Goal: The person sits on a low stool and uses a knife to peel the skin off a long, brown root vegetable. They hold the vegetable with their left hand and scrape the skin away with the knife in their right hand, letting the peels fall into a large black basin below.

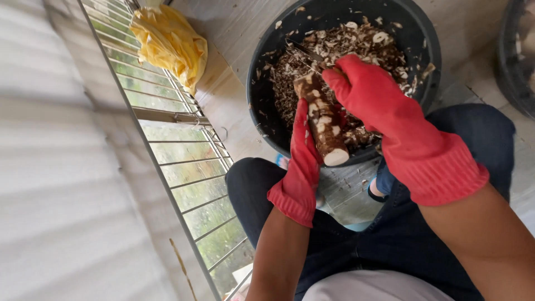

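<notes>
We see a pale wooden plank floor point(234, 33) carrying everything. On it sits a big black tub point(262, 89), full of brown and white peelings, close to our knees. A crumpled yellow plastic bag point(170, 42) lies near the metal railing point(184, 161) at the floor's edge. A second dark tub point(515, 56) sits on the floor, cut off by the frame edge.

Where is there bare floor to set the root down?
Bare wooden floor lies between the yellow bag and the black tub. It is crowded over the tub, where both hands, left and right, hold the root above the peelings.
</notes>
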